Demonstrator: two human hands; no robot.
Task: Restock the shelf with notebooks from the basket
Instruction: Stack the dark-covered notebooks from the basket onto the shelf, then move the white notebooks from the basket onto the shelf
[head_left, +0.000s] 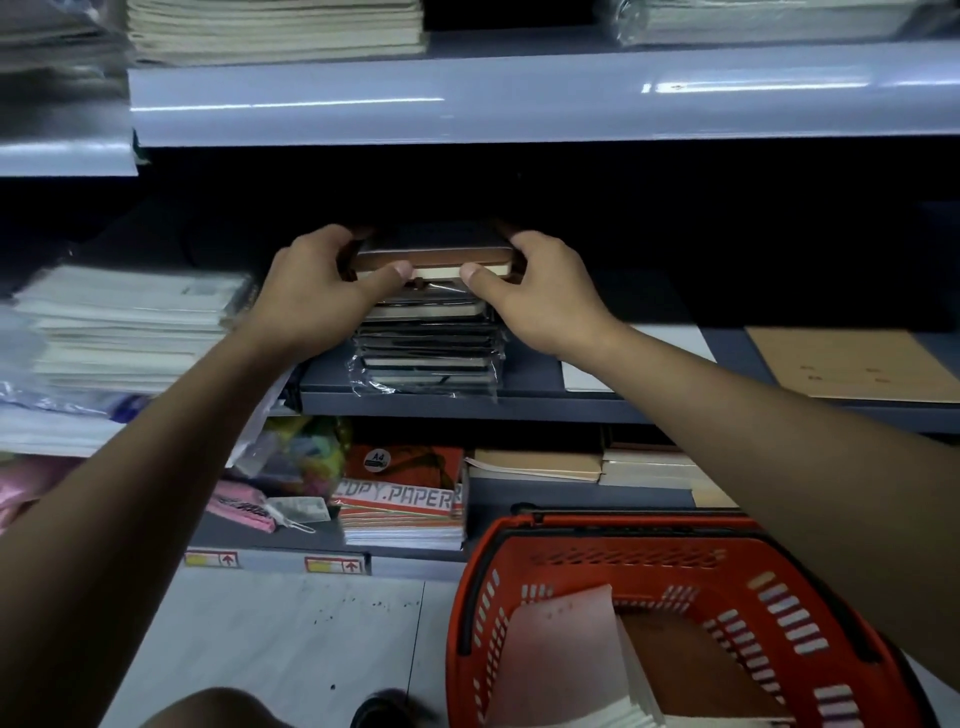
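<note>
A brown-covered notebook (434, 255) rests on top of a stack of plastic-wrapped dark notebooks (429, 349) on the middle shelf (545, 402). My left hand (317, 288) grips its left end and my right hand (540, 293) grips its right end, both thumbs pressed against the cream page edge. The orange basket (670, 566) stands on the floor at lower right. It holds a pale pink notebook (561, 654) and a brown notebook (691, 670).
A tall pile of white wrapped paper pads (124, 322) sits left of the stack. A tan notebook (852, 364) lies flat on the right of the same shelf. Copy paper packs (405, 499) and tan books (540, 462) fill the lower shelf. The upper shelf edge (519, 98) overhangs.
</note>
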